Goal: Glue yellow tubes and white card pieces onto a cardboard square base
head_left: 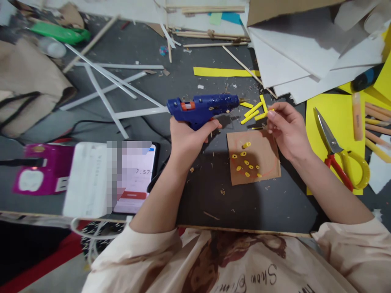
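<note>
My left hand [192,132] is wrapped round the grip of a blue hot glue gun [210,106], whose nozzle points right. A glue stick runs into its back end. My right hand [285,126] pinches the end of a thin rolled yellow paper tube [261,116]. Several more yellow paper tubes [251,110] lie loose beside these fingertips, close to the nozzle. Below, between my hands, lies a square of brown cardboard [233,140] with a faint red curve drawn on it. Several short yellow tubes [247,162] stand on the cardboard.
Red-and-yellow scissors [339,154] rest on yellow paper [314,122] at the right. White sheets [293,57] lie behind. Loose glue sticks [131,65] are scattered left. A phone [134,179], a white box [87,179] and a purple power socket [39,169] sit near the front edge.
</note>
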The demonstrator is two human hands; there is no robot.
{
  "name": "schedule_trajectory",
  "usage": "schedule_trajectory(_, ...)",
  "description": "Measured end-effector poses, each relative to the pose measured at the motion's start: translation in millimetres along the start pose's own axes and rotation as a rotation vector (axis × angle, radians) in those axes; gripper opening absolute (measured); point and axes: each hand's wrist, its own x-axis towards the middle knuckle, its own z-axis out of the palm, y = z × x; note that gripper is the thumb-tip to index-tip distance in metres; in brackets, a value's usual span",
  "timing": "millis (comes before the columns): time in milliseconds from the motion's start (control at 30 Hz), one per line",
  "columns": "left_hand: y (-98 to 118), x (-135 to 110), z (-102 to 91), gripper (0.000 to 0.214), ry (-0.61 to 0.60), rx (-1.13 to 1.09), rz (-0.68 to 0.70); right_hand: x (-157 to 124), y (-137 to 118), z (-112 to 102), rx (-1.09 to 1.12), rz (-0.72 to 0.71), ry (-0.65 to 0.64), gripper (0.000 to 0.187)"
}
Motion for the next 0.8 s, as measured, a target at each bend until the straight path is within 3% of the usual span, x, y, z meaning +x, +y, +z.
schedule_trajectory(267, -6, 0, -2.1, 0.013, -0.051, -0.014, 0.032, -1, 1, 3, 0.192, 0.126, -0.015, 0.032)
schedule_trajectory(500, 1, -2, -0.2, 0.012, -0.120, -0.054, 0.004, -4, 9, 2, 0.191, 0.054, -0.062, 0.031)
schedule_trajectory(800, 1, -2, -0.7, 0.013, -0.124, -0.034, -0.023, -7, 11, 2, 0.158, 0.010, -0.091, 0.025)
